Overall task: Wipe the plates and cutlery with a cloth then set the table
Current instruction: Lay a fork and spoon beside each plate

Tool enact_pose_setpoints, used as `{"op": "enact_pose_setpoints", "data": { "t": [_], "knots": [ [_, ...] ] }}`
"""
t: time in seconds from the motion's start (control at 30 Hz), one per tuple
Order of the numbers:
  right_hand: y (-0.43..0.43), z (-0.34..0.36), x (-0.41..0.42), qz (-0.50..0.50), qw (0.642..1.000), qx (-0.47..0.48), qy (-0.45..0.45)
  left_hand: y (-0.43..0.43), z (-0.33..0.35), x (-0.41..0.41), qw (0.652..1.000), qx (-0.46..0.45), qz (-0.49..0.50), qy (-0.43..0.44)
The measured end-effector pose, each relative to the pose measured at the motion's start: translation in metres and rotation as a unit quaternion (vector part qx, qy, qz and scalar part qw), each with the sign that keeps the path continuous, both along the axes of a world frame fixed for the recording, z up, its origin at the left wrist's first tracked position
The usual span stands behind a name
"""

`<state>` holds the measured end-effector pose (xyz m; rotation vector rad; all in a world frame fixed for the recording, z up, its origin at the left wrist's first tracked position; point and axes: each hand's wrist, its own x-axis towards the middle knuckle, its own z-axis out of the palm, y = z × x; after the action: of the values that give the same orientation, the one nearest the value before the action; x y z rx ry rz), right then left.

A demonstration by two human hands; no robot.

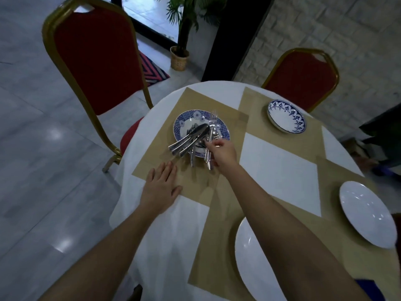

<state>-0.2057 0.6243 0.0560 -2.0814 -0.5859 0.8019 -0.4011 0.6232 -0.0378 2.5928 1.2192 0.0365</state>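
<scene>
Rests left hand flat, fingers straight, on the tan placemat by the table's left edge. Pinches with right hand a fork among the cutlery heaped on the blue patterned plate just beyond.

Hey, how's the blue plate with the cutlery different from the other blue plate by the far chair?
The cutlery plate is blue-patterned across its face; the far plate is white inside a blue border. The cutlery plate carries piled cutlery, the far plate nothing. Both lie on tan placemats.
</scene>
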Motion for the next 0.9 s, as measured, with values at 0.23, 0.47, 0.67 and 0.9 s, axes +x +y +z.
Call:
{"op": "enact_pose_setpoints", "data": {
  "t": [0.23, 0.47, 0.67, 0.9],
  "knots": [
    [-0.024, -0.002, 0.009, 0.022, 0.998, -0.017, -0.052, -0.013, 0.015, 0.010, 0.997, -0.023, 0.019, 0.067],
    [-0.008, -0.008, -0.003, 0.020, 0.997, -0.017, -0.067, -0.011, 0.011, 0.004, 0.997, -0.024, 0.010, 0.070],
    [0.016, -0.012, -0.010, 0.039, 0.993, -0.061, -0.096, -0.017, -0.002, -0.001, 1.000, -0.006, 0.031, 0.004],
    [0.030, -0.018, -0.003, 0.074, 0.952, -0.136, -0.265, -0.019, -0.012, -0.003, 0.998, 0.018, 0.036, -0.044]
  ]
}}
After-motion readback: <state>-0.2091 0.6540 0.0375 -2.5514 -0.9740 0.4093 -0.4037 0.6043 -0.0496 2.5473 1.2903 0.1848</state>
